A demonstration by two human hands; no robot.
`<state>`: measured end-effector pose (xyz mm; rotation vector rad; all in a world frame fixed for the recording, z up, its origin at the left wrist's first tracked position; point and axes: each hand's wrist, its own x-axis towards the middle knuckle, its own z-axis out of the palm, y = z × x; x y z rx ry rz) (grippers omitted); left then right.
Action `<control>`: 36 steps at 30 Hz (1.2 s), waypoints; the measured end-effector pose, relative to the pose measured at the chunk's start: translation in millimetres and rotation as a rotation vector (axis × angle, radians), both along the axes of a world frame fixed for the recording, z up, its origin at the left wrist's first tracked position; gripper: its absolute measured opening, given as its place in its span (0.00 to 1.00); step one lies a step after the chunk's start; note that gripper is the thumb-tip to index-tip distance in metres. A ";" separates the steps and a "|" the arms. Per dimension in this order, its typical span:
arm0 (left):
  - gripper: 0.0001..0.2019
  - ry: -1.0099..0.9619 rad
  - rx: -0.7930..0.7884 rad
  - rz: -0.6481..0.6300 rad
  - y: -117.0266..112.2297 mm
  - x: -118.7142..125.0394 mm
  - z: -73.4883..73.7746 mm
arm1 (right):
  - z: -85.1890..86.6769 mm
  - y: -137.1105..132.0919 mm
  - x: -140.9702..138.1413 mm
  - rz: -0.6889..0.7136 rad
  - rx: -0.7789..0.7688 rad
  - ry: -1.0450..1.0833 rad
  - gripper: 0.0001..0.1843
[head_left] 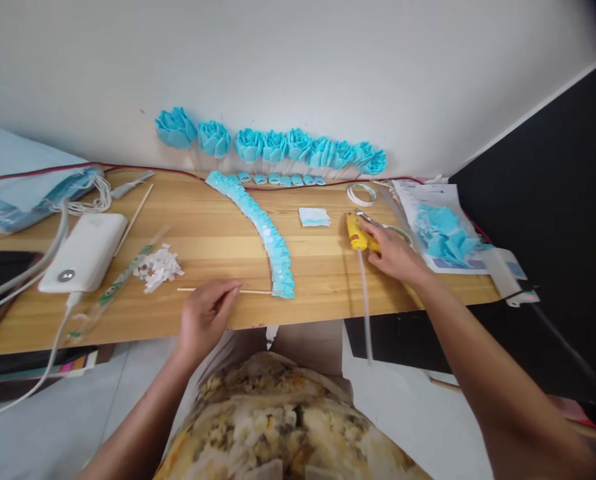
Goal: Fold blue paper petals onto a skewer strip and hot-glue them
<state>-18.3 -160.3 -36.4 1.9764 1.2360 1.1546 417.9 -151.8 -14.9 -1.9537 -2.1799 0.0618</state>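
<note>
A person in a floral-patterned top works at a wood-grain desk with both hands occupied. The left hand, fingers drawn together around a thin wooden stick, is low over the front edge; the stick's right end meets the near end of a ruffled blue strip that curves back across the desk. At right, the other hand is clamped on the handle of a yellow glue gun, a pale glue stick trailing from it past the desk's front edge.

A row of blue handmade flowers lines the white wall, small rolled blue pieces set out below. Between the strip and the glue gun is a stack of squares; a roll of tape is just behind the gun. Loose blue petals are heaped on a printed sheet at far right. To the left, a pile of white scraps is near a white power bank with its cable plugged in.
</note>
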 end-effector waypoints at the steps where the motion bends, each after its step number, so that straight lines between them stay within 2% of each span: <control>1: 0.12 -0.007 0.001 -0.001 0.0 -0.1 -0.4 | 2.1 -2.7 2.2 -0.061 0.016 0.079 0.38; 4: 0.12 -0.015 0.003 -0.009 -0.1 -0.4 -0.9 | 14.8 -13.9 3.3 -0.232 0.101 0.429 0.30; 7: 0.12 -0.016 0.017 -0.021 0.2 -0.6 -0.9 | 31.4 -23.6 -11.9 -0.242 0.123 0.799 0.13; 11: 0.12 -0.022 0.020 -0.026 0.2 -0.5 -0.2 | 40.9 -26.4 -58.6 -0.219 0.070 1.099 0.13; 13: 0.11 -0.029 0.026 -0.027 -0.2 0.0 1.0 | 37.3 -24.3 -83.7 -0.200 -0.057 1.196 0.15; 16: 0.11 -0.023 0.041 -0.021 -0.9 1.0 2.8 | 26.5 -18.6 -109.5 -0.125 -0.286 1.306 0.15; 18: 0.10 -0.010 0.057 -0.009 -1.0 1.4 2.9 | 19.4 -13.2 -117.2 -0.078 -0.348 1.372 0.16; 23: 0.07 0.032 0.113 -0.007 -0.1 0.9 0.1 | 11.1 5.7 -120.2 0.020 -0.389 1.452 0.19; 31: 0.05 0.119 0.187 -0.007 -1.0 2.2 4.5 | 7.3 38.9 -113.7 0.186 -0.396 1.411 0.25; 36: 0.07 0.140 0.232 -0.027 -1.1 4.1 8.5 | -2.5 41.0 -107.0 0.157 -0.348 1.455 0.28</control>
